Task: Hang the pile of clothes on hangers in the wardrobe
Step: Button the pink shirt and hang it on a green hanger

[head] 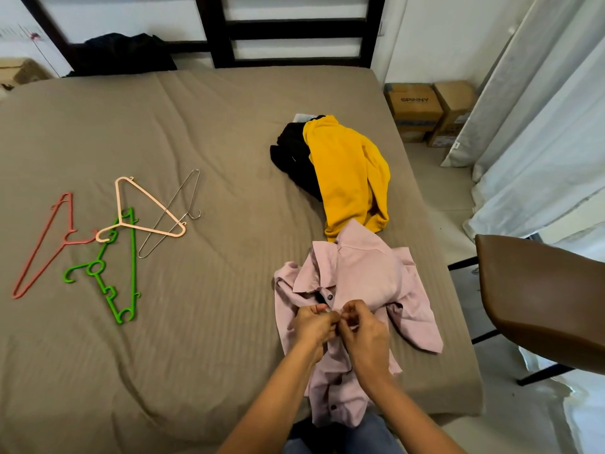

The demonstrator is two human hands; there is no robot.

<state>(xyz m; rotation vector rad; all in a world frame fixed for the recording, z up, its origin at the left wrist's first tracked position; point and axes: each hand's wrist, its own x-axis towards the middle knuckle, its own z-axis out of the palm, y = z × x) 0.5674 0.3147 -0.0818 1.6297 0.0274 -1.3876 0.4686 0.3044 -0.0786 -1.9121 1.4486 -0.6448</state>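
A pale pink button shirt [363, 273] lies spread on the bed near its right front edge. My left hand [314, 324] and my right hand [361, 332] pinch the shirt's front placket together at a button below the collar. Behind it lie a yellow garment [347, 175] and a black garment [293, 155]. At the left of the bed lie several hangers: a red one [45, 244], a green one [126, 273], a peach one [144, 208] and a thin wire one [173, 214].
The bed [196, 132] has a taupe cover and a dark slatted headboard [288, 27]. A dark cloth heap [121, 54] sits at the far left. A brown chair [543, 290], cardboard boxes [429, 109] and white curtains [540, 126] stand at the right.
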